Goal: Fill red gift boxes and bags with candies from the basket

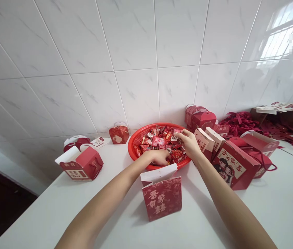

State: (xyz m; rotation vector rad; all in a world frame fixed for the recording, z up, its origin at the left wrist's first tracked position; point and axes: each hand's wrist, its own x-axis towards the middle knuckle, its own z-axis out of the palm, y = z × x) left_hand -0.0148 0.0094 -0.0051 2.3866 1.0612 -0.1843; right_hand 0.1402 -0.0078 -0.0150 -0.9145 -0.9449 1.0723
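Observation:
A red plastic basket (133, 147) full of wrapped candies (158, 141) stands against the wall. My left hand (161, 157) reaches down among the candies at the basket's front, its fingertips partly hidden. Over the basket's right side, my right hand (188, 140) pinches a small wrapped candy (177, 135) between thumb and fingers. In front of the basket, below my left hand, an open dark red box (162, 199) with pale lettering stands upright; neither hand touches it.
An open red box (81, 164) stands at the left. A small box (119, 134) sits by the wall. Several red boxes (236, 166) crowd the right, beside a heap of red ribbons (242, 122). The white table's (45, 211) left edge slants across the lower left.

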